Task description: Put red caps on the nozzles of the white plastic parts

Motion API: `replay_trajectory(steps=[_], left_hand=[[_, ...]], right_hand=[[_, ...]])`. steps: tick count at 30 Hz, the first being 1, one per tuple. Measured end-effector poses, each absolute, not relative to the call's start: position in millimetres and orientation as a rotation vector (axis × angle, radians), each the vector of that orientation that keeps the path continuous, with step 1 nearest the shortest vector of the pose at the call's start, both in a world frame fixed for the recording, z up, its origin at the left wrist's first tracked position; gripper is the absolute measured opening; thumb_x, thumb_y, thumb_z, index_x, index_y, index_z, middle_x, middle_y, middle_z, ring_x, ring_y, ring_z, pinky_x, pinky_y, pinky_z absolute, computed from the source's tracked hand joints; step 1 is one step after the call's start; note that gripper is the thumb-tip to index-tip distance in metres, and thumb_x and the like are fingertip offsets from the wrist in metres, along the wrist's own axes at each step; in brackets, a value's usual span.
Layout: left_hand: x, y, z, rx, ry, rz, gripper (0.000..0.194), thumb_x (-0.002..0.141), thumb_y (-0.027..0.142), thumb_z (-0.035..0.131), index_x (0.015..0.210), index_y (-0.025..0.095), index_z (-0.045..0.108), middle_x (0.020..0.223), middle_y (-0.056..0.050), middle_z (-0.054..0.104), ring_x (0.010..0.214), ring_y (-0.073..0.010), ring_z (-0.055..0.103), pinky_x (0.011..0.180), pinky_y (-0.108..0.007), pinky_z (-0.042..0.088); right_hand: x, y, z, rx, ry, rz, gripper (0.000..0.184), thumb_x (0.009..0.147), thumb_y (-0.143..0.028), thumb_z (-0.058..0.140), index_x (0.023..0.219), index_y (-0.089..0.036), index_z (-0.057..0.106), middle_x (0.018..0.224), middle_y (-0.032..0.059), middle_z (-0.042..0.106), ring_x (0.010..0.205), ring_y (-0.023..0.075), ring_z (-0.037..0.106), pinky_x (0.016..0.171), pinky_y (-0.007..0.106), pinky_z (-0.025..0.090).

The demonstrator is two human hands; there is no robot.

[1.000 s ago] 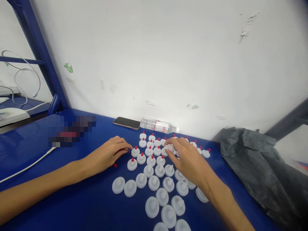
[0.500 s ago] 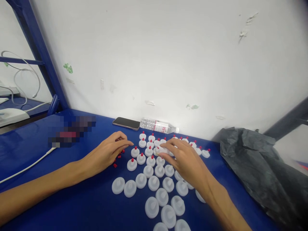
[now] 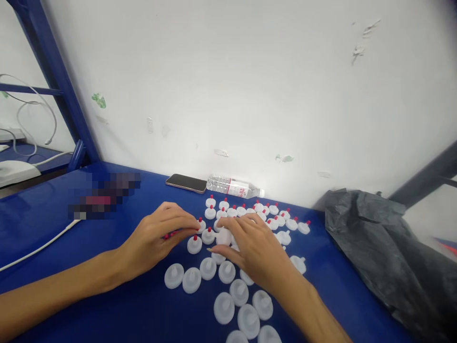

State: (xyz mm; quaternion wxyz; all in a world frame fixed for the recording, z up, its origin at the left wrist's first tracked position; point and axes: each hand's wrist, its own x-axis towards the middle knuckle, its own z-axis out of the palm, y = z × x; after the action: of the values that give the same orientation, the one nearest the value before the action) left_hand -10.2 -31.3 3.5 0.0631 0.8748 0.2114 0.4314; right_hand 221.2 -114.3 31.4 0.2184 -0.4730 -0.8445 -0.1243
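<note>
Holding: right hand (image 3: 264,252) – thumb and fingers grasp a white lid (image 3: 223,237) from its near and far sides, mid-scene, its bare spout towards the left.
Left hand (image 3: 153,236): fingertips drawn together beside a red-tipped lid; whether they pinch a red tip, I cannot tell.
Loose red tips (image 3: 173,234): a few just beside the left hand, partly hidden by it.
Red-tipped lids (image 3: 303,228): grouped at the far side, running from the middle to the right, spouts mostly up.
Bare lids (image 3: 223,308): many in the near middle, spouts uncovered, with a couple more at right, just past the right hand.
Progress: by my judgement partway – a large share wears red, a large share does not; the right hand hides some, so no sure count.
Far edge: phone (image 3: 186,183) lying flat, bottle (image 3: 233,186) on its side, both near the wall (image 3: 250,85).
Right: dark bag (image 3: 371,238), crumpled, apart from the lids.
Left: white cable (image 3: 39,248) across the blue table (image 3: 89,309).
In the way: closely packed lids around both hands, easily knocked.
</note>
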Motion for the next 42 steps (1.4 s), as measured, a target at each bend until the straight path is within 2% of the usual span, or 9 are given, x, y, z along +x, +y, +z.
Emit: replay_trajectory(steps=[6, 11, 16, 20, 24, 29, 42], left_hand=[[-11.8, -41.2, -2.0, 2.671, 0.640, 1.143, 0.025, 0.087, 0.044, 0.059, 0.109, 0.055, 0.062, 0.092, 0.010, 0.081, 0.081, -0.0202, 0.071, 0.079, -0.040, 0.057], [-12.3, -39.2, -7.6, 2.720, 0.519, 1.140, 0.037, 0.087, 0.035, 0.064, 0.117, 0.056, 0.057, 0.094, 0.011, 0.080, 0.080, -0.0185, 0.071, 0.080, -0.037, 0.057], [-12.7, -38.6, -9.5, 2.734, 0.575, 1.082, 0.032, 0.087, 0.041, 0.061, 0.115, 0.057, 0.057, 0.092, 0.010, 0.081, 0.079, -0.0206, 0.071, 0.080, -0.042, 0.057], [-9.3, -38.1, -1.8, 2.742, 0.606, 1.157, 0.027, 0.087, 0.045, 0.060, 0.113, 0.053, 0.059, 0.087, 0.009, 0.081, 0.074, -0.0201, 0.071, 0.074, -0.040, 0.057], [-6.7, -37.1, 3.5, 2.795, 0.577, 1.097, 0.019, 0.091, 0.041, 0.056, 0.109, 0.048, 0.059, 0.083, 0.009, 0.078, 0.072, -0.0170, 0.068, 0.070, -0.033, 0.057], [-8.7, -40.3, 3.8, 2.790, 0.565, 0.959, 0.012, 0.093, 0.032, 0.052, 0.096, 0.039, 0.061, 0.077, 0.006, 0.072, 0.069, -0.0165, 0.063, 0.070, -0.032, 0.054], [-8.8, -47.6, 5.8, 2.688, 0.585, 0.890, 0.020, 0.094, 0.028, 0.047, 0.078, 0.036, 0.056, 0.068, 0.007, 0.066, 0.064, -0.0161, 0.058, 0.062, -0.028, 0.050]], right_hand=[[210.8, -117.7, 31.5, -1.229, -2.388, -0.342, 0.038, 0.090, -0.051, 0.054, 0.110, -0.018, 0.053, 0.089, 0.0044, 0.070, 0.082, 0.0215, 0.064, 0.087, 0.041, 0.044], [209.5, -118.6, 30.4, -1.193, -2.383, -0.418, 0.036, 0.092, -0.049, 0.052, 0.109, -0.018, 0.056, 0.087, 0.0052, 0.070, 0.081, 0.0216, 0.064, 0.085, 0.041, 0.044], [210.3, -118.8, 29.6, -1.127, -2.352, -0.395, 0.031, 0.092, -0.047, 0.052, 0.106, -0.019, 0.056, 0.089, 0.0037, 0.070, 0.082, 0.0203, 0.064, 0.085, 0.039, 0.046], [210.4, -120.7, 29.7, -1.088, -2.327, -0.325, 0.033, 0.090, -0.044, 0.057, 0.110, -0.019, 0.055, 0.095, 0.0035, 0.069, 0.087, 0.0188, 0.064, 0.085, 0.035, 0.049], [209.0, -122.6, 31.1, -1.062, -2.311, -0.353, 0.024, 0.092, -0.035, 0.058, 0.109, -0.018, 0.055, 0.096, 0.0034, 0.069, 0.086, 0.0177, 0.063, 0.083, 0.033, 0.050], [206.0, -122.1, 31.7, -0.979, -2.283, -0.409, 0.017, 0.093, -0.031, 0.056, 0.104, -0.017, 0.054, 0.096, 0.0035, 0.069, 0.082, 0.0168, 0.063, 0.080, 0.033, 0.050], [199.8, -127.3, 29.8, -0.922, -2.299, -0.497, 0.015, 0.093, -0.029, 0.057, 0.100, -0.016, 0.059, 0.096, 0.0082, 0.072, 0.080, 0.0182, 0.066, 0.080, 0.036, 0.055]])
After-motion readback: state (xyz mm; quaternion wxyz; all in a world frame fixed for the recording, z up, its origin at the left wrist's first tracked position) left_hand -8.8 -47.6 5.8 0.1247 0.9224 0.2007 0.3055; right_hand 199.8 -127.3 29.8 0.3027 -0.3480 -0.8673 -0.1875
